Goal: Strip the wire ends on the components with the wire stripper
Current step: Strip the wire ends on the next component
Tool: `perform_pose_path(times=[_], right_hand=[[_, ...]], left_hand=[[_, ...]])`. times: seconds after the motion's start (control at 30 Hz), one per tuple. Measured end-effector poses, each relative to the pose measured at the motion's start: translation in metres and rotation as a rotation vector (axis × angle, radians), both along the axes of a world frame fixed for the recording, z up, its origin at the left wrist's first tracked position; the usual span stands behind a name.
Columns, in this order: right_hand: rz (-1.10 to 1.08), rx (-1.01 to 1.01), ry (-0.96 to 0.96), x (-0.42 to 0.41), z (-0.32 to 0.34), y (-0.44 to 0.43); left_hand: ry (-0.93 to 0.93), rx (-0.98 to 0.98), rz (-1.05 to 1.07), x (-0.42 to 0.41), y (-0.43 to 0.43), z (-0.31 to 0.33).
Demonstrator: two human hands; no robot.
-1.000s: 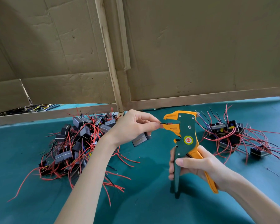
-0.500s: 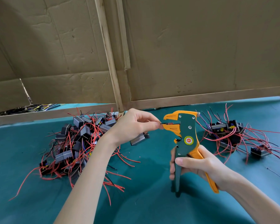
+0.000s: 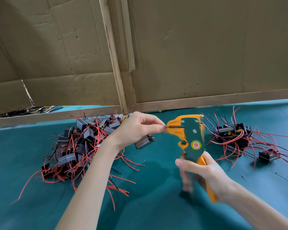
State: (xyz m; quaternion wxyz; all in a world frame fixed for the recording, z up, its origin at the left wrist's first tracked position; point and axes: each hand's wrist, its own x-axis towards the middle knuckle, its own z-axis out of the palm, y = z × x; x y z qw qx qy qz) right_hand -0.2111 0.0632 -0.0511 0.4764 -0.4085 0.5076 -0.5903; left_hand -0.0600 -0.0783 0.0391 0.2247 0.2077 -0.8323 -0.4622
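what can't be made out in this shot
Head view:
- thin wire end in the orange-and-green wire stripper: too small, partly covered by left hand fingertips; stripped or not unclear.
- right hand fingers, lower handles: motion-blurred.
- black and yellow wire heap: mostly hidden by brown cardboard wall.

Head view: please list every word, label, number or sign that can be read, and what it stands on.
Round red-and-yellow sticker on the green and orange wire stripper: its mark is too blurred to read.
No other text shows anywhere.
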Motion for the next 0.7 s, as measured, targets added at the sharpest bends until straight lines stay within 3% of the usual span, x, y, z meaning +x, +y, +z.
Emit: perform_pose_path(times=[0.13, 0.23, 0.4, 0.57, 0.7], right_hand=[[0.005, 0.033, 0.001, 0.002, -0.002, -0.002], [0.195, 0.012, -0.211, -0.003, 0.003, -0.003], [0.187, 0.004, -0.359, -0.012, 0.003, -0.008], [0.128, 0.089, -0.479, -0.02, 0.003, -0.012], [0.12, 0.123, -0.572, -0.024, 0.0, -0.014]], left_hand=[[-0.062, -0.012, 0.032, -0.004, -0.003, -0.009], [-0.076, -0.007, 0.066, -0.002, -0.008, -0.013], [-0.067, -0.048, 0.139, -0.005, -0.013, -0.018], [0.197, -0.134, 0.279, -0.02, -0.002, -0.008], [0.415, -0.131, 0.225, -0.058, 0.029, 0.013]])
